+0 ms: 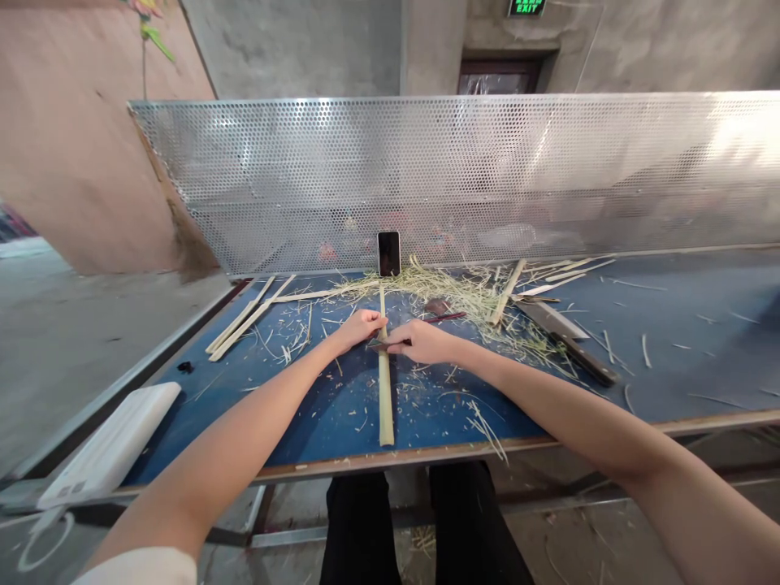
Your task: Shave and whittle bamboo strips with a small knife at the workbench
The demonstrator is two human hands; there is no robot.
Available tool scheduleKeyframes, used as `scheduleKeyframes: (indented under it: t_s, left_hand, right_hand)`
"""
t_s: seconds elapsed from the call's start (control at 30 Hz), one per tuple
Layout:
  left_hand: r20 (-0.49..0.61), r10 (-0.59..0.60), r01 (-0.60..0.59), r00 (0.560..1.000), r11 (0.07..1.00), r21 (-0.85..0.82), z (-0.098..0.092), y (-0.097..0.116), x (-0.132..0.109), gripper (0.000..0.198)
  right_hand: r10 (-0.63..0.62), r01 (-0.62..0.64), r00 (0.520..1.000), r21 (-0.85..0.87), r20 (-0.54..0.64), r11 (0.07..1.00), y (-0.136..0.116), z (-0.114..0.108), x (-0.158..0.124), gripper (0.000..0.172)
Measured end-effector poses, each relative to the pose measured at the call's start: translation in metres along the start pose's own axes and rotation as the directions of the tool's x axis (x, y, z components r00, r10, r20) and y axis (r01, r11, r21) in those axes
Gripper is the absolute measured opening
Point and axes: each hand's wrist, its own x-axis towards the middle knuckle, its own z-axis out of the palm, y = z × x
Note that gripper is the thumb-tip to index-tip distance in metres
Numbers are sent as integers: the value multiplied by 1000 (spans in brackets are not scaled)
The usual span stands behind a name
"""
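A pale split bamboo strip (385,402) lies lengthwise on the blue tabletop, its near end close to the front edge. My left hand (361,328) is closed, with its fingertips at the strip's left side, pinching it. Just to the right, my right hand (425,341) is wrapped round a small knife (379,346) whose blade crosses over the strip. Most of the knife's handle is hidden in my fingers. Beyond my right hand lie a thin dark red stick (448,317) and a small brownish object (436,306) that I cannot identify.
Thin shavings (451,286) are heaped along the back, before an upright phone (388,253) and a perforated metal screen (366,179). Bamboo strips (249,318) lie left. At right rests a large cleaver-like knife (566,337). A white power strip (113,447) occupies the left front corner.
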Motion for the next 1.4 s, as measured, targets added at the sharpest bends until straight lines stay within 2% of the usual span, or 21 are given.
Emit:
scheduleKeyframes:
  t_s: [0.03, 0.17, 0.2, 0.33, 0.37, 0.43, 0.5, 0.57, 0.63, 0.7, 0.77, 0.83, 0.9, 0.97, 1.0, 1.07, 1.13, 1.2, 1.23, 1.3, 1.4]
  left_hand:
    - [0, 2, -2, 1000, 1000, 0, 0, 0, 0, 42]
    - [-1, 2, -2, 1000, 999, -50, 2, -1, 0, 43]
    - [-11, 4, -4, 1000, 999, -46, 2, -1, 0, 43]
    - [-33, 9, -8, 999, 1000, 24, 2, -2, 1, 42]
    - [-16, 8, -8, 1000, 1000, 30, 2, -3, 1, 43]
    - [18, 12, -12, 1000, 1000, 22, 1, -4, 1, 45]
    - [33, 18, -19, 999, 1000, 9, 1, -4, 0, 46]
    - [21, 19, -19, 1000, 1000, -5, 1, -4, 0, 46]
    - [18, 9, -9, 1000, 1000, -21, 1, -4, 0, 46]
    - [23, -3, 4, 1000, 1000, -14, 1, -5, 2, 46]
    - [33, -12, 12, 999, 1000, 5, 1, -5, 3, 46]
    - [37, -13, 12, 999, 1000, 11, 1, -4, 2, 46]
    - [38, -10, 10, 999, 1000, -4, 1, -3, 0, 46]
    - [35, -4, 5, 999, 1000, -16, 1, -2, -2, 46]
    - [31, -2, 2, 1000, 1000, -17, 1, -1, -2, 47]
    - [23, 3, -2, 1000, 1000, -6, 1, -1, -2, 47]
    - [24, 10, -10, 1000, 1000, 19, 1, -1, -1, 47]
    - [29, 16, -17, 999, 999, 48, 0, -3, 1, 48]
    - [27, 18, -19, 999, 998, 55, 0, -4, 2, 48]
    - [21, 15, -16, 1000, 999, 49, 0, -5, 2, 49]
    - [28, -1, 1, 1000, 1000, -4, 0, -5, 2, 49]
  right_hand:
    - [-13, 13, 1000, 0, 12, 1000, -1, 1, 0, 28]
    - [-135, 106, 960, 127, 244, 986, -6, 1, -2, 30]
    - [-128, 99, 962, 128, 243, 987, -5, 0, -1, 29]
    - [0, 0, 1000, -31, 9, 1000, 3, 0, 0, 21]
    - [-3, 3, 1000, -48, -2, 999, 2, 1, -1, 20]
    - [-75, 75, 993, 3, 97, 997, -7, 5, -3, 18]
    - [-192, 163, 950, 133, 245, 978, -18, 9, -5, 20]
    - [-239, 189, 921, 184, 308, 965, -23, 12, -6, 22]
    - [-198, 172, 946, 123, 257, 977, -16, 10, -4, 22]
    - [-99, 102, 988, -18, 119, 995, -5, 7, -1, 20]
    - [-9, 12, 1000, -152, 16, 988, 0, 7, 0, 20]
    - [-11, 16, 1000, -199, 26, 980, -7, 10, -1, 20]
    - [-105, 122, 988, -156, 116, 980, -24, 17, -4, 21]
    - [-225, 245, 950, -70, 215, 967, -38, 23, -7, 23]
    - [-248, 266, 942, -52, 225, 963, -41, 25, -7, 23]
    - [-206, 227, 959, -90, 193, 970, -36, 24, -4, 23]
    - [-72, 90, 993, -210, 93, 974, -24, 20, 0, 25]
    - [23, -16, 1000, -300, 20, 954, -17, 17, 2, 25]
    - [26, -17, 999, -316, 24, 948, -17, 17, 2, 24]
    - [-55, 84, 993, -285, 108, 955, -27, 19, -2, 24]
    - [-250, 293, 938, -168, 239, 941, -53, 28, -8, 23]
